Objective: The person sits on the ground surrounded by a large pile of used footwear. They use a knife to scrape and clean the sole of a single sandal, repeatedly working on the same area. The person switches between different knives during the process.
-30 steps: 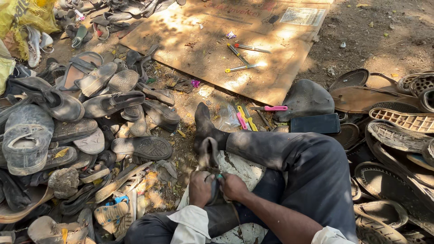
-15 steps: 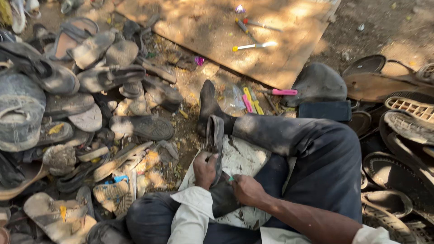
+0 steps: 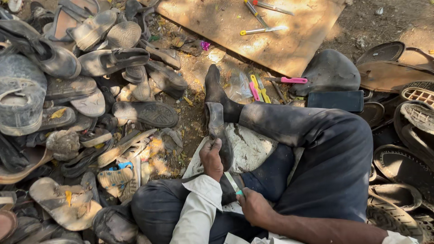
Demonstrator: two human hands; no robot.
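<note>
A: Report hand positions.

B: The left hand point(image 3: 211, 159) is closed around a dark shoe point(image 3: 218, 133), gripping its lower end; the shoe runs from the hand up toward 12 o'clock. The right hand point(image 3: 254, 207) sits at 5 o'clock from the left hand, apart from it, and is closed on a small blade with a green handle point(image 3: 234, 184). The blade's tip points toward the heel end of the shoe; contact there cannot be confirmed.

A: Location of the shoe?

B: It rests over a pale worn cloth point(image 3: 251, 149) on the lap, beside the person's socked foot point(image 3: 217, 92), which extends toward 12 o'clock.

A: Surroundings?

B: A heap of worn sandals and shoes point(image 3: 81, 90) fills the 9 o'clock side. A plywood board point(image 3: 253, 31) lies at 12 o'clock with a yellow-handled tool point(image 3: 260, 30) on it. A pink-handled tool point(image 3: 287, 80) lies just below the board's edge, near a black phone-like slab point(image 3: 335, 101) at 2 o'clock. More soles point(image 3: 407, 122) are stacked at 3 o'clock.
</note>
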